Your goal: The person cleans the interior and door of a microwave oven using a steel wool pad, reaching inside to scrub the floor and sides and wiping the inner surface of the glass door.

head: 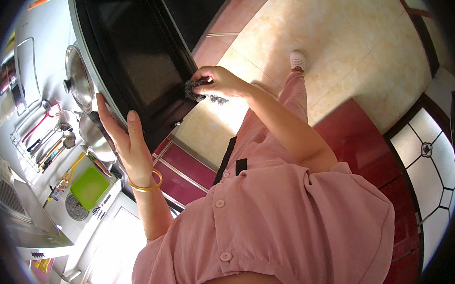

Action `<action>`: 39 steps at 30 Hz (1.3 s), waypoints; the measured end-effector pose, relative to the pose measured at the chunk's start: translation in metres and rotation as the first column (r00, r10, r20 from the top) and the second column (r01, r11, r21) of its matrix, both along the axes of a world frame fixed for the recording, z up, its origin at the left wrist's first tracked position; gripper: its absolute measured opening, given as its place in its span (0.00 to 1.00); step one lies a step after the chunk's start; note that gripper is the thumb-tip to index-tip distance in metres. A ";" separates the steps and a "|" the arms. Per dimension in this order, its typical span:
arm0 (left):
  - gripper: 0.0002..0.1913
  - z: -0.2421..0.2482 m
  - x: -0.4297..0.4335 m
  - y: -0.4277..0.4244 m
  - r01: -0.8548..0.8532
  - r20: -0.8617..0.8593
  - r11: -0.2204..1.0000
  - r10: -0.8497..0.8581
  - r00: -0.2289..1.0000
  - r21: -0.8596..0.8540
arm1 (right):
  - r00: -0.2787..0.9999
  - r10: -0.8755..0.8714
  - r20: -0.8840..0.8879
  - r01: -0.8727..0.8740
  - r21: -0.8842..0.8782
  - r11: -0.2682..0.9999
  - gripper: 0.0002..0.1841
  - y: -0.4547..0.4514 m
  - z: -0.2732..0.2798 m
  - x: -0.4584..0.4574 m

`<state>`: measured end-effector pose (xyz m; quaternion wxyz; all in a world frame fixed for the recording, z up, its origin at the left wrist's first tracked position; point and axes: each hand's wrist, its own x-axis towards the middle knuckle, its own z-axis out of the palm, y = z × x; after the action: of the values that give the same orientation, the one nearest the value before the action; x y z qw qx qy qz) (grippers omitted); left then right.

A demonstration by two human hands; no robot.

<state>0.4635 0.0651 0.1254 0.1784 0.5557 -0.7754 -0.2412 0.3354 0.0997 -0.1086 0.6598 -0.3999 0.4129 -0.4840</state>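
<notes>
My left hand (126,146), with a gold-coloured bangle on its wrist, rests on the silver edge (105,98) of a black kitchen appliance, thumb and a finger spread apart. The appliance's front has a dark, glossy glass panel (135,47). In my right hand (221,81) is a dark, fuzzy scrubbing pad or cloth (194,90), pinched between fingers and thumb at the lower edge of that front. A loose tuft of the same dark material (218,99) shows below the palm.
A lidded steel pot (81,80) and a second steel pot (96,136) stand on top. Beyond them, ladles and utensils (65,139) hang from a rack, near a green cutting board (89,188). Dark red cabinets (190,164) and a dark red panel (349,136) border the tiled floor (342,61).
</notes>
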 end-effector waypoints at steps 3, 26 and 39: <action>0.31 -0.005 0.000 -0.003 -0.034 -0.087 0.999 0.035 0.996 0.011 | 0.999 -0.028 -0.036 0.025 -0.089 0.996 0.20 -0.007 -0.018 0.002; 0.31 -0.005 -0.001 -0.004 -0.027 -0.120 1.000 0.026 0.992 -0.013 | 0.980 -0.025 -0.199 -0.058 -0.402 0.914 0.14 -0.025 -0.007 0.001; 0.27 -0.009 0.010 -0.016 -0.051 -0.162 0.998 0.054 0.985 0.024 | 0.976 0.115 -0.187 -0.141 -0.133 0.981 0.14 -0.031 -0.023 -0.004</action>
<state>0.4734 0.0486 0.1165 0.2419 0.5561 -0.7408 -0.2888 0.3318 0.0683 -0.1314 0.6189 -0.5147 0.4072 -0.4315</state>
